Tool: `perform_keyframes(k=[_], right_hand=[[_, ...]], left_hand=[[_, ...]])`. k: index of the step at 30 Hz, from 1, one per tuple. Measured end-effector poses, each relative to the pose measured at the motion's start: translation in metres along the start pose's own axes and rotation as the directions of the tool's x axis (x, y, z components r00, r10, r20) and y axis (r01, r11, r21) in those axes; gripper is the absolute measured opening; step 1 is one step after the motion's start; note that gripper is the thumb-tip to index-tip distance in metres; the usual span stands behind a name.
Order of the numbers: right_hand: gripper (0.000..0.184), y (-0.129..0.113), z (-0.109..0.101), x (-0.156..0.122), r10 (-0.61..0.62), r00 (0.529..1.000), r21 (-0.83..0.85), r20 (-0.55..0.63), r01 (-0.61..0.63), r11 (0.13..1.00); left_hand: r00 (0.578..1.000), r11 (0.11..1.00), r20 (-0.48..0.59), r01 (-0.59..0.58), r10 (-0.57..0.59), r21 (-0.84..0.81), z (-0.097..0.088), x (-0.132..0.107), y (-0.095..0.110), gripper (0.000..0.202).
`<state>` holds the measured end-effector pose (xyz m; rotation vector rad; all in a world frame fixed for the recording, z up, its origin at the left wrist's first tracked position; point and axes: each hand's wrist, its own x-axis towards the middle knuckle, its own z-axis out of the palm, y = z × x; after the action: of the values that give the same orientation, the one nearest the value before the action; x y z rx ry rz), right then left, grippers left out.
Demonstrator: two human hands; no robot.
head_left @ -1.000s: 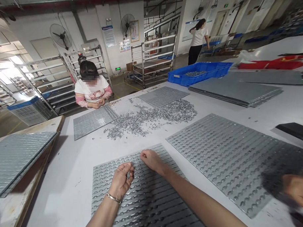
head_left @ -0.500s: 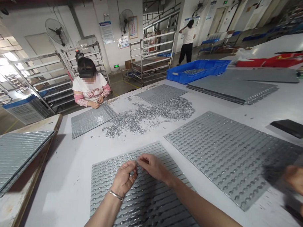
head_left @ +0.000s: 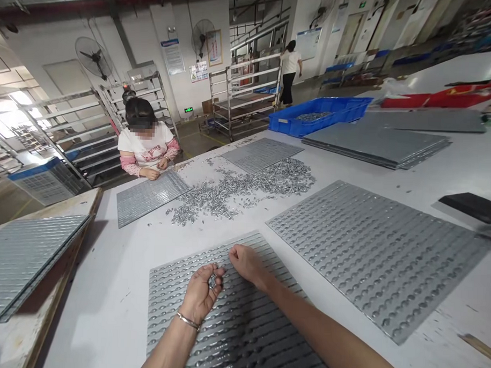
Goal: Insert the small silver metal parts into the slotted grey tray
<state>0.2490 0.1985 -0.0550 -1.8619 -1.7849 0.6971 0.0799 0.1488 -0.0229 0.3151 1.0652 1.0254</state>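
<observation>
My left hand [head_left: 200, 293] is cupped over the grey slotted tray [head_left: 240, 334] in front of me, closed on several small shiny metal parts [head_left: 212, 281]. My right hand [head_left: 246, 263] rests on the tray's far part, its fingers pinched together at the tray surface; what they pinch is too small to make out. A bracelet circles my left wrist. A long heap of the same loose metal parts [head_left: 245, 189] lies on the white table beyond the tray.
A second grey tray [head_left: 372, 253] lies to my right, a stack of trays [head_left: 376, 143] and a blue bin [head_left: 320, 117] behind it. A seated co-worker [head_left: 146, 143] works at a tray [head_left: 148, 196] across the table. A side table at the left holds more trays [head_left: 25, 257].
My right hand has left my left hand and gone back to the tray's far part. The other person's hand at the right edge is gone. The standing person in the background walked left.
</observation>
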Motion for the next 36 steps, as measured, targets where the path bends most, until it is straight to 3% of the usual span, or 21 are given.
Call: perform_keyframes(k=[4,9,13,16,21,26,31,36], right_hand=[[0.02,-0.005,0.007,-0.001,0.013,1.0,-0.068,-0.008,-0.013,0.998],[0.021,-0.007,-0.002,-0.007,-0.004,0.999,-0.054,-0.047,0.001,0.999],[0.017,-0.009,-0.017,-0.029,-0.111,0.986,0.162,-0.121,0.13,0.978],[0.019,-0.013,-0.026,-0.048,-0.206,0.976,0.401,-0.07,0.217,0.89],[0.027,-0.015,-0.033,-0.063,-0.188,0.981,0.559,0.052,0.127,0.819],[0.029,-0.008,-0.028,-0.066,-0.176,0.982,0.59,0.069,0.102,0.801],[0.032,-0.001,-0.024,-0.075,-0.202,0.979,0.658,0.009,0.147,0.739],[0.037,0.005,-0.034,-0.095,-0.266,0.959,0.745,0.093,0.11,0.658]], left_hand=[[0.999,1.0,0.036,0.013,-0.014,0.015,-0.003,0.002,0.001,0.022],[1.0,1.0,0.003,0.027,-0.027,0.003,0.0,-0.004,0.005,0.016],[0.997,1.0,0.076,0.0,-0.002,0.028,0.004,-0.013,0.003,0.011],[0.989,0.997,0.143,-0.052,0.042,0.065,0.008,-0.015,-0.002,0.023],[0.978,0.991,0.199,-0.09,0.069,0.098,0.013,-0.011,-0.013,0.047],[0.986,0.984,0.141,-0.11,0.09,0.141,0.013,-0.006,-0.022,0.059],[0.987,0.984,0.163,-0.036,0.007,0.173,0.011,-0.009,-0.027,0.058],[0.945,0.978,0.267,0.153,-0.187,0.142,0.006,-0.019,-0.033,0.053]])
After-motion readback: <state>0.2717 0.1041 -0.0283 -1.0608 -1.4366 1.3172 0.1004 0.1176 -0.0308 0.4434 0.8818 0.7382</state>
